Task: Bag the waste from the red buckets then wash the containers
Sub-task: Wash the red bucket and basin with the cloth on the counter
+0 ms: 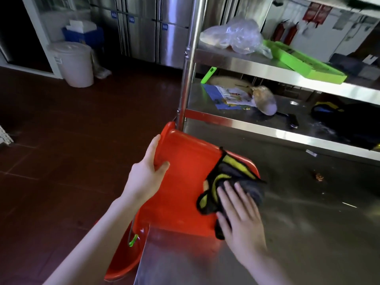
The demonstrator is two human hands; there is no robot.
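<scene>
Lower centre, desk (308, 223) edge: my left hand (144, 173) gripping red bucket (181, 182), right hand (242, 223) pressing cloth (232, 177) flat-fingered; I'm risking shoving it off.

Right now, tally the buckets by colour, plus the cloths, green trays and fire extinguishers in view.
red bucket: 1
white bucket: 1
cloth: 1
green tray: 1
fire extinguishers: 2
Total: 6

From here I see a clear plastic bag (234, 38) beside a green tray (304, 62) on the upper shelf (236, 63), printed papers (231, 96) on the shelf below (246, 122), and a white lidded bin (72, 62) on the floor (82, 120).
</scene>
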